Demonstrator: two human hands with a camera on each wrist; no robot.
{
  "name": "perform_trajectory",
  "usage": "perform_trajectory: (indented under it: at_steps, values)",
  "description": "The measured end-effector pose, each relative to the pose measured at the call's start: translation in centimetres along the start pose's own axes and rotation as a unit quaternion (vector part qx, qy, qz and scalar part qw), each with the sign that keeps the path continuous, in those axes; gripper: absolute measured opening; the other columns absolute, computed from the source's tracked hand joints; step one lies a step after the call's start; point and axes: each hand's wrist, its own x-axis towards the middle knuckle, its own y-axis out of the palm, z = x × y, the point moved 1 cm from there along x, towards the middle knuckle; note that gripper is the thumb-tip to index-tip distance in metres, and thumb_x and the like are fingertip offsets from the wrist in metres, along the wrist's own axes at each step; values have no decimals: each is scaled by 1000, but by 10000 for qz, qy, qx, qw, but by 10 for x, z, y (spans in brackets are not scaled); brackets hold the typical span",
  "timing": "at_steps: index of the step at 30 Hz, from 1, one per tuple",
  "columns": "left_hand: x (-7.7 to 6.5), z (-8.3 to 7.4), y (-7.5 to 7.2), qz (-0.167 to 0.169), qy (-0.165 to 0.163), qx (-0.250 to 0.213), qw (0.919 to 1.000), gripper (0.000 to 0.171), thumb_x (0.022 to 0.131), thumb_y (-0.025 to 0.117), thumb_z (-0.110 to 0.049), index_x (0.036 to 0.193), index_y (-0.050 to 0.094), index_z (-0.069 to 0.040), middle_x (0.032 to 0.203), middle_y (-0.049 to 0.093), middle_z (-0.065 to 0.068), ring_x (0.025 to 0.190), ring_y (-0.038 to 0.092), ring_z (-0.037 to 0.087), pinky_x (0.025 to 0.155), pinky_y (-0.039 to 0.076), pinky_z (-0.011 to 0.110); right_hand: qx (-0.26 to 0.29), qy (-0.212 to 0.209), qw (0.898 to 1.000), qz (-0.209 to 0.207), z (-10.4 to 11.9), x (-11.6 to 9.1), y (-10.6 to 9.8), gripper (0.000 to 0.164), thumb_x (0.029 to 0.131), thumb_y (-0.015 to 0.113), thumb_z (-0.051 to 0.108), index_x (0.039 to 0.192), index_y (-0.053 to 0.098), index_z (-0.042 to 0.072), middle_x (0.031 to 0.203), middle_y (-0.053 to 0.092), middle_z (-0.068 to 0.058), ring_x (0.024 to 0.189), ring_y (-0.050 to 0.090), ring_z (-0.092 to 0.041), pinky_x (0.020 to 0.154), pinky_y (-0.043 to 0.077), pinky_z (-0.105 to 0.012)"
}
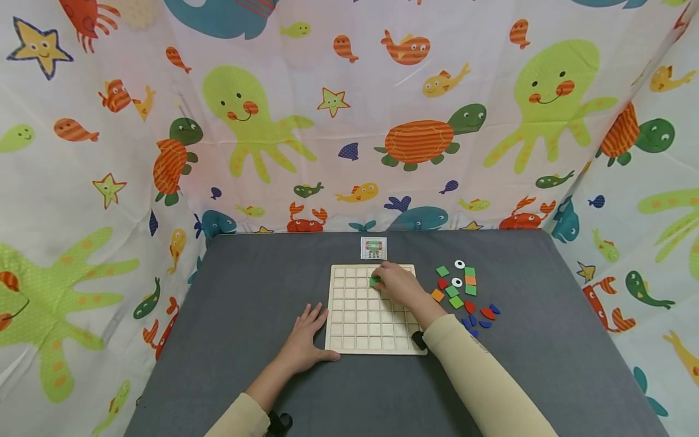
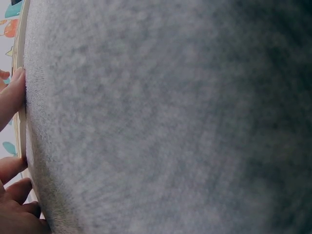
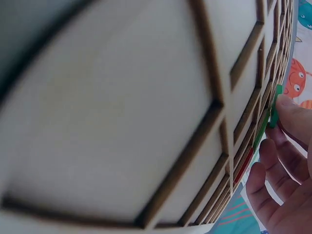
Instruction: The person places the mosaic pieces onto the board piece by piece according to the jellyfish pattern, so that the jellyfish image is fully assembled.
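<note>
A square wooden grid board (image 1: 349, 331) lies on the grey table. My right hand (image 1: 401, 285) reaches over its upper part and pinches a green tile (image 3: 276, 105) between thumb and fingers, tilted just above the cells. Beneath it, a green piece (image 3: 261, 130) and a red piece (image 3: 243, 165) sit in cells, mostly covered by the hand in the head view. At the board's lower left edge, my left hand (image 1: 303, 343) lies with fingers spread, thumb at the corner. In the left wrist view, fingertips (image 2: 19, 80) touch the board's side.
A small pattern card (image 1: 374, 248) lies behind the board. To the right are scattered pieces: green tiles (image 1: 456, 301), an orange tile (image 1: 437, 295), white rings (image 1: 456, 282), red pieces (image 1: 488, 314) and blue pieces (image 1: 485, 325). A sea-animal curtain (image 1: 349, 60) hangs behind the table.
</note>
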Motion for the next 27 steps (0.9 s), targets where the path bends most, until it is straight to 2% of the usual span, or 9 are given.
perform_trajectory:
  at_steps: [12,20,27]
  values:
    - [1,0,0,-8,9,-54,10000,112,69,89,-52,159,34,-14,168,22,7,157,7,34,123,16,60,-15,4,9999,117,4,5,2,26,95,73,23,120,73,17,112,63,-1,104,62,-20,86,56,-39]
    - [2,1,1,-27,51,1,10000,113,69,90,-52,159,34,-13,168,22,8,157,8,35,123,17,60,-26,-185,9998,98,4,5,-1,26,93,75,20,119,73,17,116,64,-4,107,62,-23,89,56,-40]
    - [1,0,0,-14,20,15,10000,113,69,89,-53,159,34,-13,168,22,9,157,8,35,123,17,61,244,-219,9993,-169,5,-6,-12,29,92,76,19,121,73,14,119,66,-5,110,63,-26,89,56,-45]
